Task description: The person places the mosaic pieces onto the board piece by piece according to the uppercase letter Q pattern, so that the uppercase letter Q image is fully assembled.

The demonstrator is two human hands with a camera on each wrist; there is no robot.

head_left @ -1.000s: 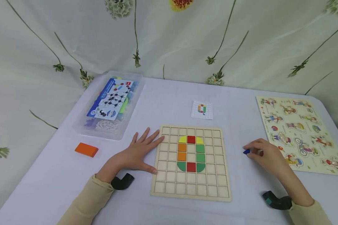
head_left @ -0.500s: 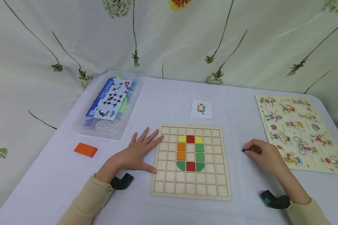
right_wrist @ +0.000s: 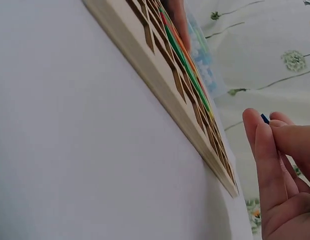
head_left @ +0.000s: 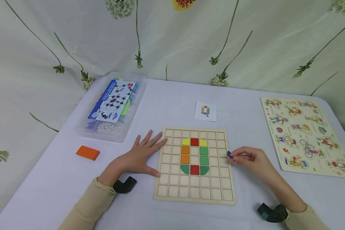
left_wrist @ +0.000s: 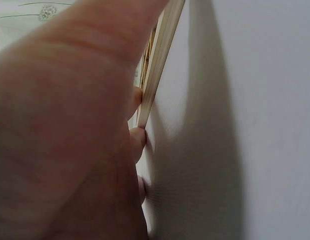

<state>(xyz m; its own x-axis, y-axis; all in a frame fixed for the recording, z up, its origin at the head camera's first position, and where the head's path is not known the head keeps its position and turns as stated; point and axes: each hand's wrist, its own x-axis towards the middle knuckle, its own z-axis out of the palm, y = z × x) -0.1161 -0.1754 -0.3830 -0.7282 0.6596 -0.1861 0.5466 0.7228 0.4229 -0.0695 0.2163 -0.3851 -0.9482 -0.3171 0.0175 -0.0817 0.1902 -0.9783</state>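
A wooden grid board [head_left: 178,193] lies in the middle of the table, with red, yellow, orange and green tiles set in a ring of its cells. My left hand [head_left: 139,158] lies with spread, straight fingers at the board's left edge, fingertips and thumb touching it; the left wrist view shows fingertips against the board's side [left_wrist: 157,65]. In my right hand [head_left: 254,161], thumb and fingers pinch a small dark blue tile [head_left: 229,154] at the board's right edge. Only a sliver of that blue tile [right_wrist: 265,118] shows in the right wrist view.
Behind the board lies a small printed pattern card [head_left: 205,111]. A clear plastic box [head_left: 123,131] with a molecule-picture card stands back left. An orange block [head_left: 88,153] lies left of my left hand. A wooden picture puzzle [head_left: 307,137] lies at the right.
My right hand has moved left with the blue tile, from the tablecloth near the picture puzzle to the grid board's right edge. The left hand has stayed in place.
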